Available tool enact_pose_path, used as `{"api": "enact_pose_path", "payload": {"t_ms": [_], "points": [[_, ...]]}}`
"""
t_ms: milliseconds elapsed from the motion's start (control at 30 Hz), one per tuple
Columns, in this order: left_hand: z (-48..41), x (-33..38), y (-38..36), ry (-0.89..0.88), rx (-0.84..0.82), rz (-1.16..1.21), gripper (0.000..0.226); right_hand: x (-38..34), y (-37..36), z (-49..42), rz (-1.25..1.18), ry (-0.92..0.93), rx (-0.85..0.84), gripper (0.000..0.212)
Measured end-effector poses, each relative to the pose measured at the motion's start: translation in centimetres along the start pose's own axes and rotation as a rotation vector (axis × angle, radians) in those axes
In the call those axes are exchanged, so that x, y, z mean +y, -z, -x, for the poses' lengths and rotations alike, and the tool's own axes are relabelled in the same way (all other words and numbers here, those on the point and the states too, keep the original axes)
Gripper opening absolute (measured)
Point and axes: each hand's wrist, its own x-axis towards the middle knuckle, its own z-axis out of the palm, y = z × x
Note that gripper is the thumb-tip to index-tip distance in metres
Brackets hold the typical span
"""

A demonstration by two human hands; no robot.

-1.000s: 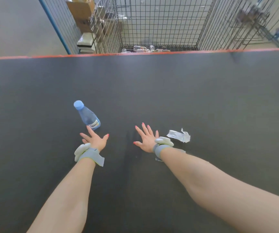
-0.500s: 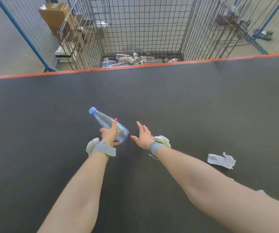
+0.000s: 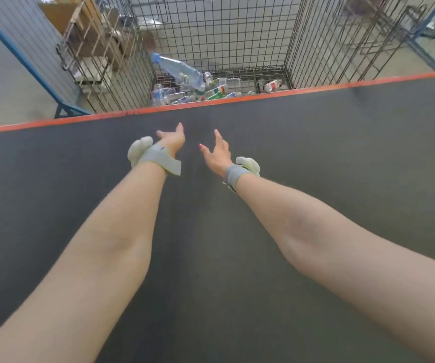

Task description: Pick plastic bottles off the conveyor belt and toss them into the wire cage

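A clear plastic bottle (image 3: 178,70) with a blue cap is in mid-air inside the wire cage (image 3: 308,40), blurred, cap up and to the left. Below it, several other bottles (image 3: 198,91) lie on the cage floor. My left hand (image 3: 172,138) is stretched out over the dark conveyor belt (image 3: 342,153) near its far orange edge, fingers straight, holding nothing. My right hand (image 3: 217,154) is beside it, also empty with spread fingers. Both wrists wear grey straps with white pads.
The belt's orange edge (image 3: 263,96) runs in front of the cage. A second wire rack with cardboard boxes (image 3: 90,45) stands left of the cage, next to a blue frame (image 3: 28,64). More wire racks (image 3: 384,24) are at the back right.
My left hand gripped the bottle half a second ago; it has let go and the bottle now flies inside the cage. Both hands moved toward the far edge. The white scrap has left view.
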Motion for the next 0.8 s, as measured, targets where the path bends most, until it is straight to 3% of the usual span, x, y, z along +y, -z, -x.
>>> {"api": "enact_pose_path", "payload": {"t_ms": [100,200,367,567,733,800], "points": [[2.3,-5.9,-2.1,-0.010,-0.003,-0.258,0.072,1.3,-0.5,2.5,0.135,-0.023,-0.074,0.071],[3.8,-11.4,-2.2,0.056,-0.061,-0.306,0.079,2.8,-1.0,6.4,0.289,-0.083,-0.156,0.073],[9.2,-19.2,-1.5,-0.024,-0.053,-0.505,0.079,5.0,-1.7,14.4,0.459,-0.109,-0.256,0.074],[16.2,-28.0,-1.1,-0.031,-0.050,-0.582,0.075,11.6,-3.8,24.5,0.724,-0.080,-0.382,0.078],[19.5,-34.6,-1.2,-0.043,-0.003,-0.840,0.072,15.4,-4.9,28.2,0.831,-0.119,-0.424,0.081],[20.1,-36.1,-1.4,-0.044,-0.114,-0.820,0.072,16.1,-4.8,29.0,0.857,-0.180,-0.370,0.086]]}}
